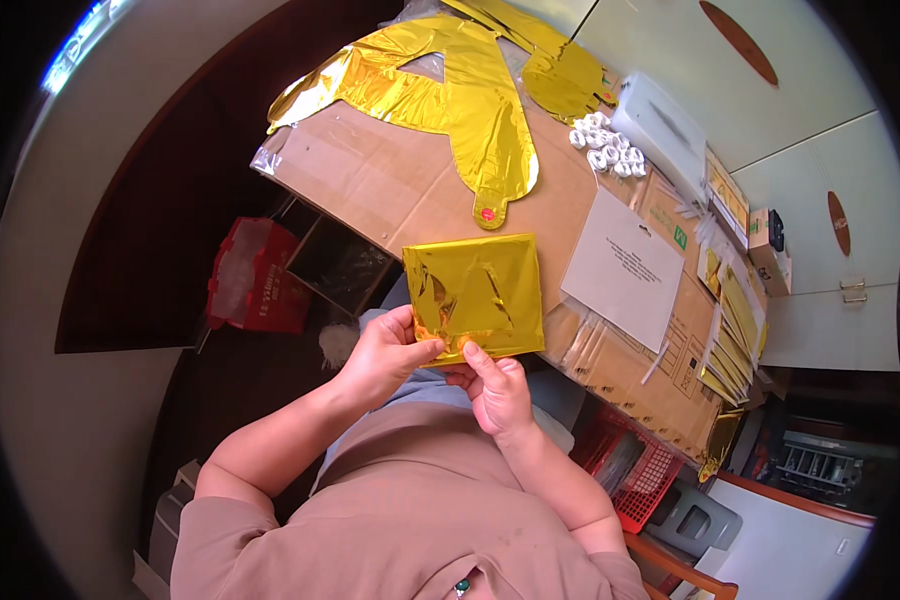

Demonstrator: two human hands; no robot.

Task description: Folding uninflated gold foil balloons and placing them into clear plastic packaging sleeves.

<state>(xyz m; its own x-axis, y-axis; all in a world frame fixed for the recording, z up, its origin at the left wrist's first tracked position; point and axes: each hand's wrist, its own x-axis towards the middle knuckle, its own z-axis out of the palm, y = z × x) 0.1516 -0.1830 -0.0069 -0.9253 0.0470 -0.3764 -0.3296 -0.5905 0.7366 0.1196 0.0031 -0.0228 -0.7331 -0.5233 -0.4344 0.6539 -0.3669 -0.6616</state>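
Observation:
A shiny gold foil balloon, folded into a flat square (478, 290), is held up in front of me at the near edge of the table. My left hand (387, 347) grips its lower left corner, thumb on top. My right hand (492, 388) pinches its lower edge, thumb on top and fingers underneath. Beyond it, an unfolded flat gold foil balloon (490, 120) lies across the cardboard, with a small red spot on its near tip. A second unfolded gold foil piece (565, 85) lies behind it.
Flattened cardboard (370, 185) covers the table. To the right lie a white printed card (625, 265), several white rolled bundles (608, 145), a white plastic box (660, 130) and a stack of folded gold foil packs (735, 330). A red container (258, 275) stands low at left, a red basket (645, 480) lower right.

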